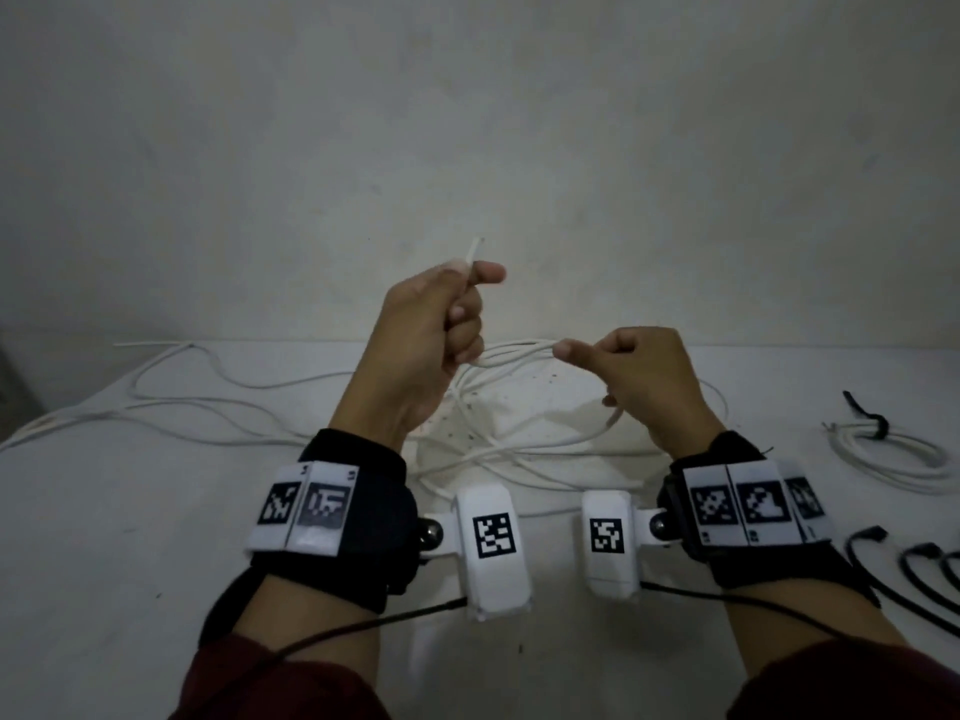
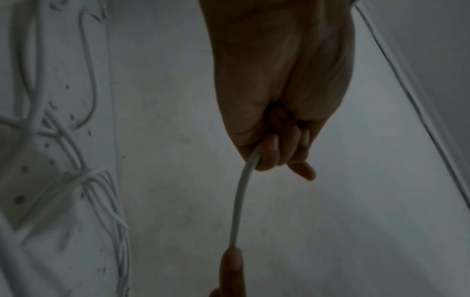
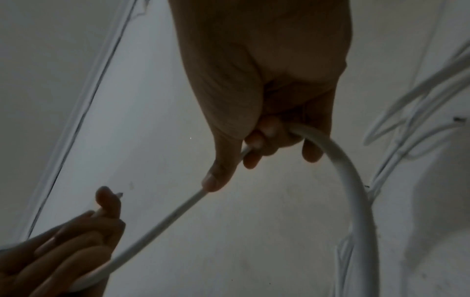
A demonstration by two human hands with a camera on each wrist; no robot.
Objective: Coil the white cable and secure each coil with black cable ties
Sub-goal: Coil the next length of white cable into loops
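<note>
A long white cable (image 1: 519,350) runs between both raised hands over a white table (image 1: 104,511). My left hand (image 1: 447,324) grips it in a fist, and the cut end (image 1: 475,250) sticks up past the thumb. My right hand (image 1: 623,366) pinches the same cable a short way to the right, fingers curled round it. In the left wrist view the cable (image 2: 241,193) leaves the fist (image 2: 274,152) toward a right fingertip. In the right wrist view the cable (image 3: 356,180) arcs out of the right hand (image 3: 254,144) down to the loose strands.
Loose cable (image 1: 208,407) sprawls across the table's left and middle. A finished white coil (image 1: 893,454) bound by a black tie (image 1: 872,420) lies at the right. Several black cable ties (image 1: 914,569) lie near the right edge. A plain wall (image 1: 467,122) stands behind.
</note>
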